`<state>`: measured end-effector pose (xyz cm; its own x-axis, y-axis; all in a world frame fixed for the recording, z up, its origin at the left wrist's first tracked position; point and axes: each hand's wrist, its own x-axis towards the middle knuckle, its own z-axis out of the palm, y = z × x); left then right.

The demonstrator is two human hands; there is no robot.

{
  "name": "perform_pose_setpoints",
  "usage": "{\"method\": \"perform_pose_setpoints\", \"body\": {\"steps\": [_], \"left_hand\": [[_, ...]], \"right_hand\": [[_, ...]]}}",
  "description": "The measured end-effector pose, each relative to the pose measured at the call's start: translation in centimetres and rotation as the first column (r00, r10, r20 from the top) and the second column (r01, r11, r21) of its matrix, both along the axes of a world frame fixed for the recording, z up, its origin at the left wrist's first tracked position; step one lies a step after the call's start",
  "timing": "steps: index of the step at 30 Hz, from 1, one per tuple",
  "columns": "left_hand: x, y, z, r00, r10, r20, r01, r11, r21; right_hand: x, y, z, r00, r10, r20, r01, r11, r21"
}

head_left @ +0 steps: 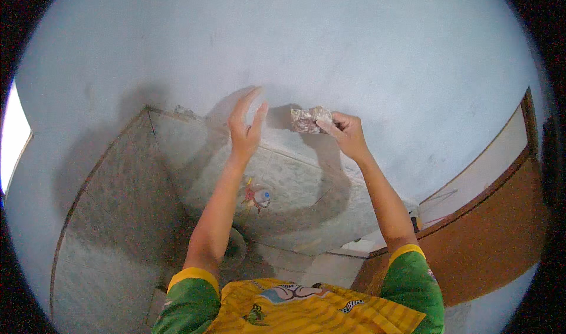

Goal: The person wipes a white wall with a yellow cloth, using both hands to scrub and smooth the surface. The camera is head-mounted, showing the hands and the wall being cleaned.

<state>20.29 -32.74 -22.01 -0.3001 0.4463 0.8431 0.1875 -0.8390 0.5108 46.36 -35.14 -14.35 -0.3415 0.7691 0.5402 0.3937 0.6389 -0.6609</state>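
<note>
Held between the thumb and fingers of my right hand (349, 135) is a small flat piece (308, 121), reddish-brown and coated with white dust. It looks like worn sandpaper, though I cannot make out its exact kind. Its face is turned toward the pale blue wall (330, 45); whether it touches the wall I cannot tell. To the left, my left hand (244, 128) is raised by the same wall, open and holding nothing, thumb apart from the stretched fingers. Shadows of both arms fall on the wall and on the tiles.
Grey-green marbled tiles (118, 216) cover the lower wall and meet in a corner at the left. Below my hands lies a blue-capped bottle (262, 198) beside something red. A brown wooden panel (483, 234) stands at the right, and a bright opening (16, 136) shows at the far left.
</note>
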Motion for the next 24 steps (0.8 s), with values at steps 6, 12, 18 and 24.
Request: {"method": "perform_pose_setpoints", "body": {"steps": [6, 12, 18, 24], "left_hand": [[3.2, -2.0, 6.4, 0.744, -0.665, 0.071, 0.588, 0.600, -0.542], [2.1, -1.5, 7.0, 0.746, -0.666, -0.026, 0.512, 0.598, -0.617], [0.5, -3.6, 7.0, 0.718, -0.648, -0.254, 0.327, 0.636, -0.699], [6.6, -4.4, 6.9, 0.422, -0.523, -0.741, 0.084, 0.836, -0.542]], "right_hand": [[0.9, -0.4, 3.5, 0.983, 0.092, 0.157, -0.059, 0.977, -0.206], [-0.1, -3.1, 8.2, 0.956, 0.265, 0.127, -0.218, 0.930, -0.294], [3.6, -3.0, 8.5, 0.922, 0.255, 0.290, -0.169, 0.942, -0.291], [2.7, -4.3, 8.8, 0.764, 0.162, 0.624, -0.160, 0.985, -0.060]]}}
